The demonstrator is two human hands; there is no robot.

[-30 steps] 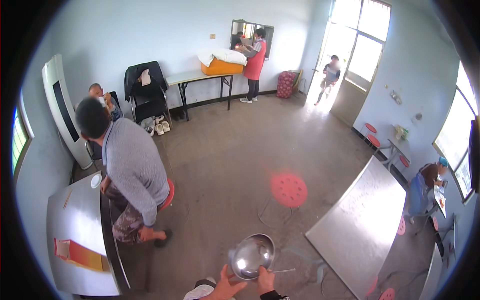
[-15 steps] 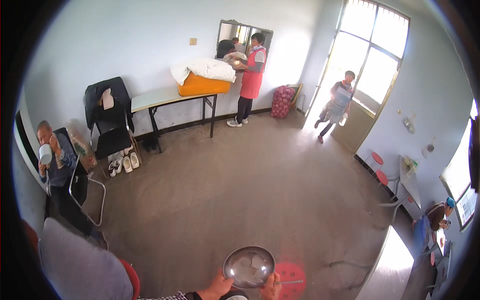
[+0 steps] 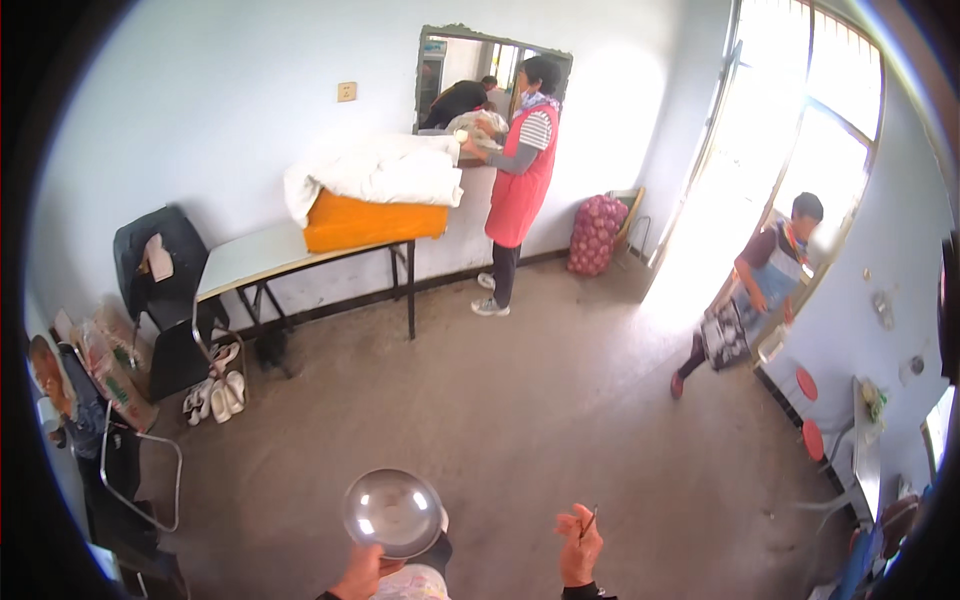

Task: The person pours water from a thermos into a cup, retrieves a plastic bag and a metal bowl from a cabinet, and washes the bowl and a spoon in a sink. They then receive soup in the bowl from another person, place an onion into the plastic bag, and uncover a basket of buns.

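Observation:
A shiny round metal bowl [image 3: 393, 530] sits at the lower middle of the head view, its hollow facing me. My left hand [image 3: 360, 575] grips its lower left rim, thumb over the edge. Apart from the bowl, to its right, my right hand [image 3: 578, 550] is raised with fingers bent around a thin, dark, stick-like utensil [image 3: 588, 523]; its exact kind is too small to tell. Pale patterned cloth [image 3: 415, 583] and dark fabric show just below the bowl.
A table [image 3: 255, 250] by the far wall carries an orange box [image 3: 370, 222] under a white quilt [image 3: 385, 172]. One person [image 3: 520, 180] stands beside it; another [image 3: 765, 280] walks by the doorway. Chairs [image 3: 165, 290] and a seated person are at left, red stools [image 3: 812, 440] at right.
The bowl has gone left with my left hand. My right hand has come off its right side and lifted away with the utensil. The walking person has come nearer from the door.

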